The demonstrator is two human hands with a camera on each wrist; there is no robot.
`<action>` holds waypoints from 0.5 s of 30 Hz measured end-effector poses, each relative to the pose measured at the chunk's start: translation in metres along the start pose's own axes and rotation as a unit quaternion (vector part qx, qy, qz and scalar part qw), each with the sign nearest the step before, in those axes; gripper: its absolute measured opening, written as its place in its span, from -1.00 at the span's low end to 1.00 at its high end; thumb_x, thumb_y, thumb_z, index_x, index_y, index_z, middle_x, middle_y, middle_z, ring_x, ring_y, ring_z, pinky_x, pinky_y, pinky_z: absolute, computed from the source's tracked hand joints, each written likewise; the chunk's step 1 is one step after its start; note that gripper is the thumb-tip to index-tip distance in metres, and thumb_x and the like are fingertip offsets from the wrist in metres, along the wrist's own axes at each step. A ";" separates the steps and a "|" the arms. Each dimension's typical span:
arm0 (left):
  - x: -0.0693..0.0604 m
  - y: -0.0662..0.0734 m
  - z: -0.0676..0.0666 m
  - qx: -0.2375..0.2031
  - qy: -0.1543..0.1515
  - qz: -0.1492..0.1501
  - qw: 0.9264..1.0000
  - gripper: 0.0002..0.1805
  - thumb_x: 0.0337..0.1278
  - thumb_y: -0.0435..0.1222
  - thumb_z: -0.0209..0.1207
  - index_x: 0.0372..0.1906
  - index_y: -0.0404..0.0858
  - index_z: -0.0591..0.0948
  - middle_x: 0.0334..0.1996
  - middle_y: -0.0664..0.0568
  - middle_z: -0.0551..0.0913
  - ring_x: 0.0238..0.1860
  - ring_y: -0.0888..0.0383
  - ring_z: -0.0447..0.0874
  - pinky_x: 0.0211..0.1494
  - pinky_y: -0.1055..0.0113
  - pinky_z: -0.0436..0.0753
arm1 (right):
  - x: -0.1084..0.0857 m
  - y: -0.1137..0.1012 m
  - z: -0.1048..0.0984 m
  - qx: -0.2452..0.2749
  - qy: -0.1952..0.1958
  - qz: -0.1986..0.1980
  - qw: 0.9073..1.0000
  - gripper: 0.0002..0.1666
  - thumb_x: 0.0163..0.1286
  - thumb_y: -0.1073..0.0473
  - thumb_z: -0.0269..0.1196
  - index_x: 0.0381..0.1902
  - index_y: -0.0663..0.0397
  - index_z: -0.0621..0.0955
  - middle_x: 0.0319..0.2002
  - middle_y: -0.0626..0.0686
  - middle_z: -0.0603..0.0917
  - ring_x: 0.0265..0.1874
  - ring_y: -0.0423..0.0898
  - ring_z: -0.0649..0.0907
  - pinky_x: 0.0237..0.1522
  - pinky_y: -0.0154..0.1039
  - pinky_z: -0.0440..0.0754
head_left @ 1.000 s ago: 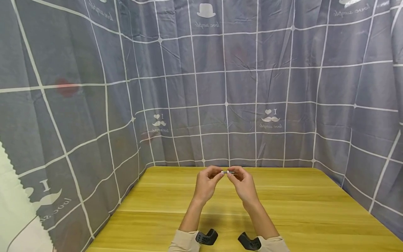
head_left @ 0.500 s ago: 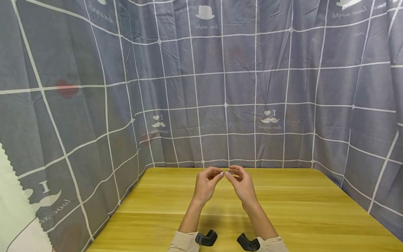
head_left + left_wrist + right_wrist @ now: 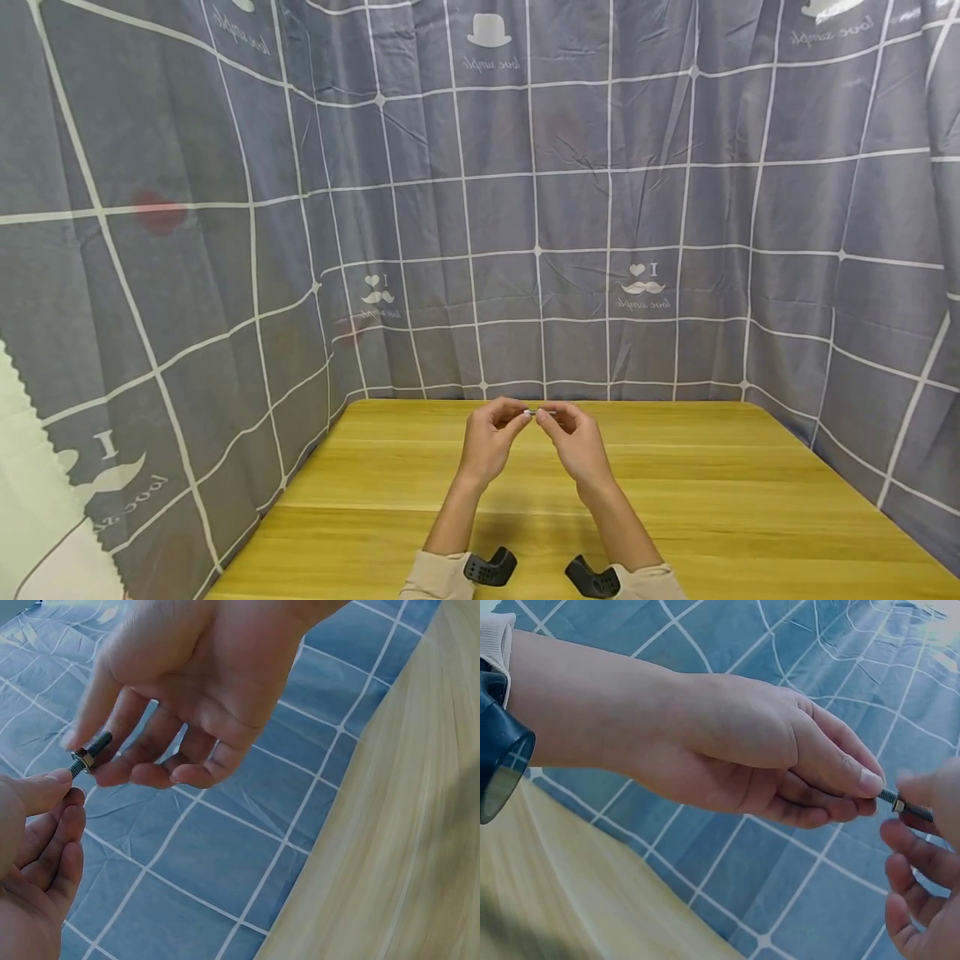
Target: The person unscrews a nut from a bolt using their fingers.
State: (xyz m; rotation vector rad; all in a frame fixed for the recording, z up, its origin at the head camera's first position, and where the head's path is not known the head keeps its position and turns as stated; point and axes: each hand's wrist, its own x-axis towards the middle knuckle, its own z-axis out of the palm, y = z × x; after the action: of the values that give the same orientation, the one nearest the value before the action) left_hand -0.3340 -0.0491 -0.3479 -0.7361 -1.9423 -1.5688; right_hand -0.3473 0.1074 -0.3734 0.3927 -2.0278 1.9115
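Observation:
A small threaded metal bolt (image 3: 534, 412) lies sideways between both hands, raised over the far part of the table. My left hand (image 3: 486, 443) pinches one end between thumb and index finger; in the left wrist view this hand (image 3: 34, 847) is at the lower left. A nut (image 3: 83, 757) sits partway along the bolt (image 3: 101, 742). My right hand (image 3: 582, 446) has its thumb and index finger on either side of the nut, other fingers bent loosely. In the right wrist view the left hand (image 3: 735, 742) reaches in from the left and the right hand (image 3: 930, 855) is partly cropped.
The wooden table (image 3: 390, 475) stretches under both forearms. Grey grid-patterned curtains (image 3: 495, 208) stand behind it and along both sides. Pale green cloth (image 3: 45, 500) hangs at the lower left. Black devices are on both wrists.
The fingers of my right hand have shifted a little around the nut, the index finger lifting and then lowering again. My left hand keeps its pinch almost unmoved.

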 end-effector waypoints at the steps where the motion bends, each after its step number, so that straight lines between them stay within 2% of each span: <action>1: 0.000 0.000 0.000 0.000 -0.001 -0.001 1.000 -0.92 0.28 -0.55 0.30 -0.17 -0.52 0.71 -0.26 -0.25 0.75 -0.26 -0.12 0.72 -0.13 0.25 0.65 | 0.000 0.000 0.000 0.002 0.000 -0.001 1.000 -0.70 0.55 0.18 0.29 0.11 0.23 0.66 0.03 0.16 0.70 0.07 0.10 0.62 0.21 0.14 0.47; 5: 0.000 0.001 0.000 -0.002 -0.002 -0.004 1.000 -0.91 0.29 -0.55 0.29 -0.16 -0.53 0.70 -0.24 -0.25 0.75 -0.24 -0.13 0.72 -0.11 0.25 0.65 | -0.001 -0.001 0.000 0.005 -0.001 -0.012 1.000 -0.72 0.53 0.26 0.28 0.13 0.24 0.63 0.07 0.18 0.68 0.04 0.13 0.62 0.16 0.09 0.48; 9: 0.000 0.001 0.000 -0.003 -0.002 -0.002 1.000 -0.91 0.29 -0.55 0.29 -0.16 -0.52 0.71 -0.24 -0.25 0.75 -0.24 -0.14 0.73 -0.11 0.23 0.66 | 0.000 0.000 0.001 0.000 -0.001 -0.007 1.000 -0.64 0.53 0.18 0.30 0.19 0.24 0.61 0.10 0.18 0.67 0.04 0.14 0.60 0.10 0.06 0.51; 12: 0.000 0.001 0.000 -0.004 -0.002 0.000 1.000 -0.92 0.29 -0.55 0.30 -0.17 -0.52 0.71 -0.25 -0.26 0.75 -0.24 -0.16 0.73 -0.11 0.22 0.66 | 0.000 0.000 0.001 0.000 0.004 -0.003 1.000 -0.68 0.56 0.14 0.28 0.14 0.22 0.65 0.04 0.16 0.69 0.08 0.11 0.60 0.16 0.10 0.49; 15: 0.000 0.001 -0.001 -0.005 -0.003 -0.001 1.000 -0.91 0.28 -0.55 0.29 -0.17 -0.53 0.70 -0.25 -0.26 0.75 -0.24 -0.15 0.73 -0.11 0.23 0.66 | 0.000 0.000 0.000 0.006 0.006 -0.007 1.000 -0.76 0.57 0.22 0.25 0.09 0.21 0.67 0.02 0.15 0.69 0.09 0.10 0.60 0.21 0.14 0.46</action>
State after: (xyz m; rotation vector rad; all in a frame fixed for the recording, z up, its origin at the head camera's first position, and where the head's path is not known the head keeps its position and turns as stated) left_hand -0.3338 -0.0497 -0.3470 -0.7445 -1.9407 -1.5807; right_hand -0.3473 0.1071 -0.3739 0.3971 -2.0016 1.9137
